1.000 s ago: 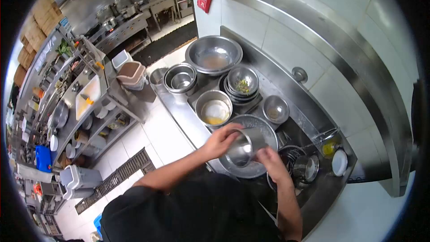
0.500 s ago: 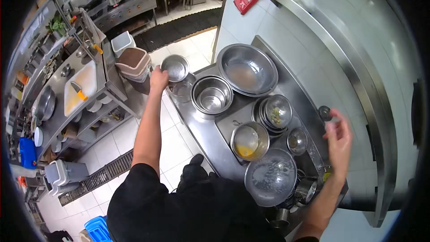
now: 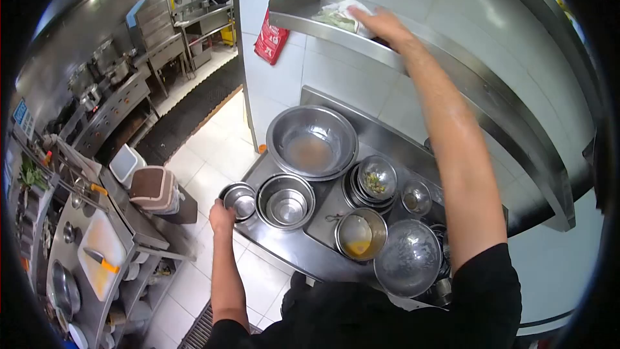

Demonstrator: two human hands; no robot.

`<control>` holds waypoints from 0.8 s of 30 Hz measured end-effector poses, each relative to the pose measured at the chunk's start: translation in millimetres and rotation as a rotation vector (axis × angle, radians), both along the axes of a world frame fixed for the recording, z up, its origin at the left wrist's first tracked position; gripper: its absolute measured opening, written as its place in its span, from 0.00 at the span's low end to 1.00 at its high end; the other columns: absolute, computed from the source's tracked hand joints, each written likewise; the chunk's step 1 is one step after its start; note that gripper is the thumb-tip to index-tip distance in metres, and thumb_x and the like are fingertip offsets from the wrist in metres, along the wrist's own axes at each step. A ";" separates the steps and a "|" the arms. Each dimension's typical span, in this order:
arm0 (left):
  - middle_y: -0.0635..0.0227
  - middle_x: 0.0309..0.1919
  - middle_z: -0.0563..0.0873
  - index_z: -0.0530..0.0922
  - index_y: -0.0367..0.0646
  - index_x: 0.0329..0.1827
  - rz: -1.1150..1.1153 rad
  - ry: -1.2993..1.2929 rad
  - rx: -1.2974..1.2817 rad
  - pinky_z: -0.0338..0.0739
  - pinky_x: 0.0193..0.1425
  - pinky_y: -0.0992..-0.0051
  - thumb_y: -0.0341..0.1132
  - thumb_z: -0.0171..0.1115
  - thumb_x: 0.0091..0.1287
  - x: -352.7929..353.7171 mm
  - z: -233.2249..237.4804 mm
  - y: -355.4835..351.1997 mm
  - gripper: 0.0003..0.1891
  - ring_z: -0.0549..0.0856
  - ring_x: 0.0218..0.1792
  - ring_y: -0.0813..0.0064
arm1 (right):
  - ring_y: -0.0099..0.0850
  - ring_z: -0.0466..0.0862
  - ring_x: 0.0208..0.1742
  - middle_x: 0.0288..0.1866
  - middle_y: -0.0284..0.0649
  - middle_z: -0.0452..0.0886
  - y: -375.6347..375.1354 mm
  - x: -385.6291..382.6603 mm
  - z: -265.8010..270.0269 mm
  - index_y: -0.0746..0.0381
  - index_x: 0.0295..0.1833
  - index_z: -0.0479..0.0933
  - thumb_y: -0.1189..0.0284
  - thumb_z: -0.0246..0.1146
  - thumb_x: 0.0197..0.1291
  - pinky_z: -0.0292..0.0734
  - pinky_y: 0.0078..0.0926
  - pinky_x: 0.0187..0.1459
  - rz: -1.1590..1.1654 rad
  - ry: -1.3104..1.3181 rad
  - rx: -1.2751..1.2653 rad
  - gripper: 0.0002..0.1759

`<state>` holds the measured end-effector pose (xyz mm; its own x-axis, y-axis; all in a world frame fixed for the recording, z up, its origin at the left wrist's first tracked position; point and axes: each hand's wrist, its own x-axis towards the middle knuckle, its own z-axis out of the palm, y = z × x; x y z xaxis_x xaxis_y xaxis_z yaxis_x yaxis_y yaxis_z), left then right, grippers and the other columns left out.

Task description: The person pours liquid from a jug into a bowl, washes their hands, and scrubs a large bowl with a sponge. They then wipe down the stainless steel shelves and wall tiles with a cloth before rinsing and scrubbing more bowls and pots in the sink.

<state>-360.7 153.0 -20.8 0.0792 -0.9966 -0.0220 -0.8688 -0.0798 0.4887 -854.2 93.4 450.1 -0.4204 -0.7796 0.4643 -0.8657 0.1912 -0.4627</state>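
Observation:
My left hand (image 3: 222,216) is closed on the near rim of a small steel pot (image 3: 242,205) at the left corner of the steel table. Right beside that pot stands a larger steel pot (image 3: 266,195) with smaller ones nested inside. My right hand (image 3: 381,24) reaches up to the wall shelf, its fingers on a bunched white and green cloth (image 3: 342,15); the grip is partly hidden. Behind the nested pots sits a wide steel basin (image 3: 278,134) with cloudy liquid in it.
On the steel table (image 3: 274,240) are a pot with yellow liquid (image 3: 361,232), a bowl with green scraps (image 3: 378,178), and a large clear bowl (image 3: 407,258). A red bag (image 3: 271,42) hangs on the wall. To the left are bins (image 3: 155,184) and a cutting board with a knife (image 3: 102,260).
My right hand has risen from beside the wall to the cloth on the shelf. My left hand has brought the small pot in against the table corner. The view has turned right.

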 end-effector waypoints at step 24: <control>0.53 0.81 0.58 0.49 0.38 0.82 -1.311 0.842 -0.641 0.61 0.78 0.56 0.45 0.84 0.49 -336.3 380.6 236.1 0.62 0.63 0.78 0.57 | 0.28 0.85 0.51 0.49 0.38 0.87 435.9 -36.6 24.3 0.59 0.55 0.82 0.70 0.70 0.56 0.79 0.29 0.57 0.417 0.160 -0.032 0.19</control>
<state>-697.0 389.1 359.9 -0.5734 -0.2410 0.7830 0.3177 0.8155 0.4837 -890.8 529.4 474.4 0.0061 -0.8514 0.5244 -0.9269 -0.2016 -0.3166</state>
